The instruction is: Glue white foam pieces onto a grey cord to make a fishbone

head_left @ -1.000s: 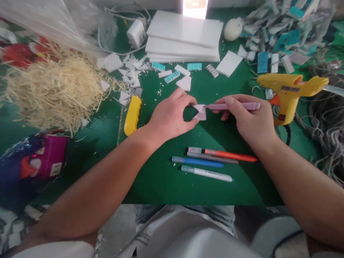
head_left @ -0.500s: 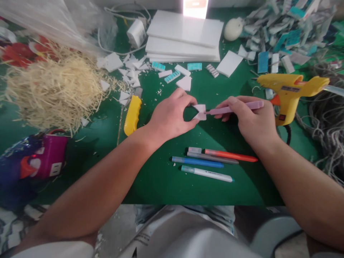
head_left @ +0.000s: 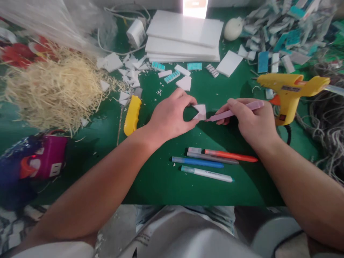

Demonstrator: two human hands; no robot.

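Green worktop [head_left: 161,190], cluttered toward the back and both sides, bright light [head_left: 195,9] at the far edge. Small white piece [head_left: 201,112] is about mid-worktop, in front of the person, pinched between thumb and fingers of the left hand [head_left: 172,114]; that grip is closed on its left edge, with a gap of green visible inside the finger loop. Pink pen [head_left: 223,115] is in the right hand [head_left: 252,120], grip closed round the barrel, tip at the piece's near right corner; can't tell if it's touching or just beside. Near side of the hands: orange pen [head_left: 231,155], grey pen [head_left: 220,159], blue pen [head_left: 197,162] and white marker [head_left: 209,174], lying roughly side by side. Left of the left hand: yellow cutter [head_left: 132,114], flat. Right of the right hand: yellow glue gun [head_left: 290,95] on its side, nozzle pointing left. Beyond the hands: turquoise strip [head_left: 194,66], more small strips around it, then a stack of white boards [head_left: 182,41] with a white ball [head_left: 232,29] at its right and a white plug [head_left: 136,34] at its left. Far left: straw heap [head_left: 53,89], purple box [head_left: 55,156] nearer the person. Far right: pile of white and turquoise scraps [head_left: 285,34], tangled grey string [head_left: 319,125] on the near side of it.
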